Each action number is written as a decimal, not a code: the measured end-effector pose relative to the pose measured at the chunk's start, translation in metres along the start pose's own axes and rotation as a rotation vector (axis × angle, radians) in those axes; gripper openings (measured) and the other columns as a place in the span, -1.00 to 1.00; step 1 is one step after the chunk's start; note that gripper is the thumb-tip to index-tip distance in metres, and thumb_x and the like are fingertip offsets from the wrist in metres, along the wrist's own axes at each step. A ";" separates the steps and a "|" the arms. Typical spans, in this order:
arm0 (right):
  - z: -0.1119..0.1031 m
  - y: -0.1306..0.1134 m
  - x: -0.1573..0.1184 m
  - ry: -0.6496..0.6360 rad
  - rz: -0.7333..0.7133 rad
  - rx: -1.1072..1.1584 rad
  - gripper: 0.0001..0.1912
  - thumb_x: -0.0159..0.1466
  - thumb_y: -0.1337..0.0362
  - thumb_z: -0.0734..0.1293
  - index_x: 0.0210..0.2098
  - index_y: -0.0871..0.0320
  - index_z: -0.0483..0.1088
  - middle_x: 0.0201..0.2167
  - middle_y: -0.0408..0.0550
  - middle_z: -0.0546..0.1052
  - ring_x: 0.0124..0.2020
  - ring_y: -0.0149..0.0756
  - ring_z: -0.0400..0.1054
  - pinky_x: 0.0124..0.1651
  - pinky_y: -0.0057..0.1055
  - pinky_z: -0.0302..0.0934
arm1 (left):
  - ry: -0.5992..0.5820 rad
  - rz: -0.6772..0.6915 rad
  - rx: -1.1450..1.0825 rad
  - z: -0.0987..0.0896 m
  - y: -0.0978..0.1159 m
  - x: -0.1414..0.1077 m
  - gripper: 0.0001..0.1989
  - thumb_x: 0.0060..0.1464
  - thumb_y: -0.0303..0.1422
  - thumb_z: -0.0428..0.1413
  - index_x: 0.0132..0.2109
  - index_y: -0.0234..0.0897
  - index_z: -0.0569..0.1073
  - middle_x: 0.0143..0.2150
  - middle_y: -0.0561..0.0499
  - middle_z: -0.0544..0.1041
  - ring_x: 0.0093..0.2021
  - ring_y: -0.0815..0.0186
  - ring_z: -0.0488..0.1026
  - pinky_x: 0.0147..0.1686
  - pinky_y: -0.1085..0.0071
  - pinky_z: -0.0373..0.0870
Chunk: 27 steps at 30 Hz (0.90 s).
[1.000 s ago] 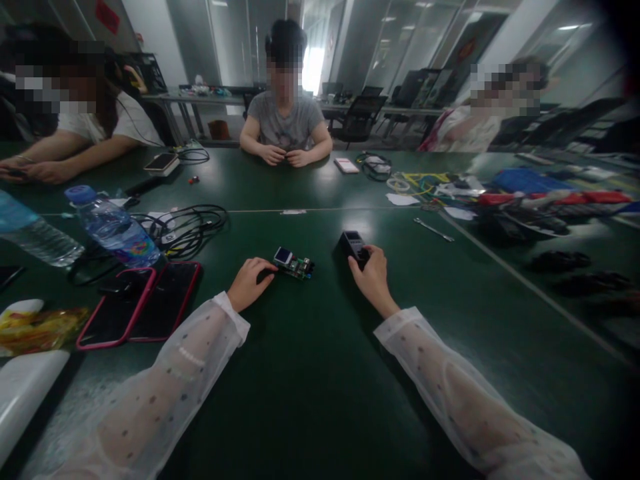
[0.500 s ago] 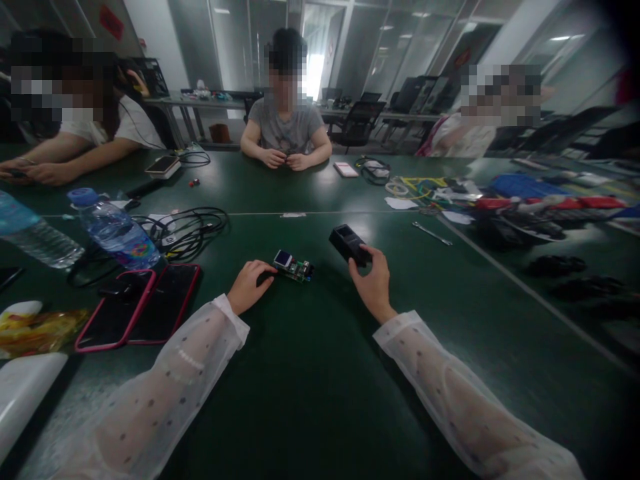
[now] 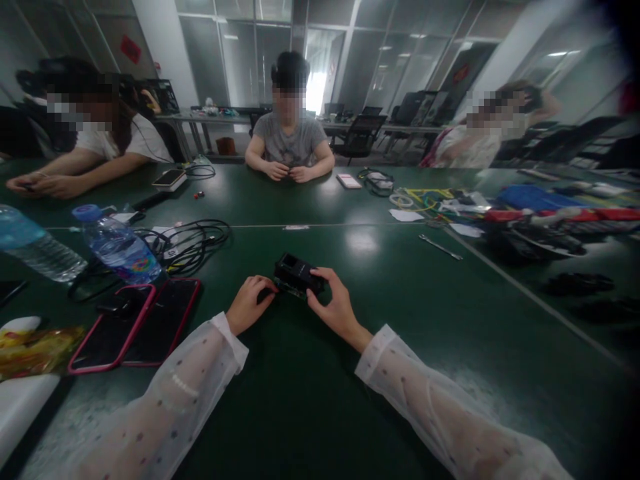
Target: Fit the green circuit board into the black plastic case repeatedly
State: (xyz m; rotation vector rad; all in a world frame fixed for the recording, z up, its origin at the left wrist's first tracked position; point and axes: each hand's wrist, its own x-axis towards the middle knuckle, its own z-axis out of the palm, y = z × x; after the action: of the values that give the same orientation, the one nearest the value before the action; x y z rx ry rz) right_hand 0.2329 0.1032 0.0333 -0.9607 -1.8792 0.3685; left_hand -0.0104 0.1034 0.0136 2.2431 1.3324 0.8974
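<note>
black casing (image 3: 299,271) is over the circuit board (image 3: 292,291) at the green table (image 3: 320,400), seating unclear; right hand (image 3: 336,305) pinches it, thumb opposite fingers. left hand (image 3: 249,302) curls fingers at the board's end, pinch unclear. i judge this a covering step; next move likely calls for aligning edges before pressing.

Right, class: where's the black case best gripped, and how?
Probably by the long sides of its right end, from the right: the black case is oblong, narrow enough for the right hand to span, and the left hand is by its left end.
</note>
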 end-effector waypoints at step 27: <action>0.005 0.012 0.000 -0.348 0.026 0.125 -0.49 0.15 0.50 0.32 0.04 0.03 0.19 0.01 0.01 0.30 0.07 -0.15 0.27 0.13 -0.11 0.22 | 0.029 -0.221 -0.108 0.000 0.003 -0.003 -0.49 0.30 -0.04 -0.15 0.27 -0.16 0.23 0.15 -0.12 0.40 0.22 0.13 0.26 0.20 0.05 0.17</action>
State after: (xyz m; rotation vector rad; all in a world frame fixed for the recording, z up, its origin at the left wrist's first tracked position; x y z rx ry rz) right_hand 0.2338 0.1120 0.0235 -0.8783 -2.1272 0.6973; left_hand -0.0096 0.0998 0.0145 1.9637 1.4728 0.9020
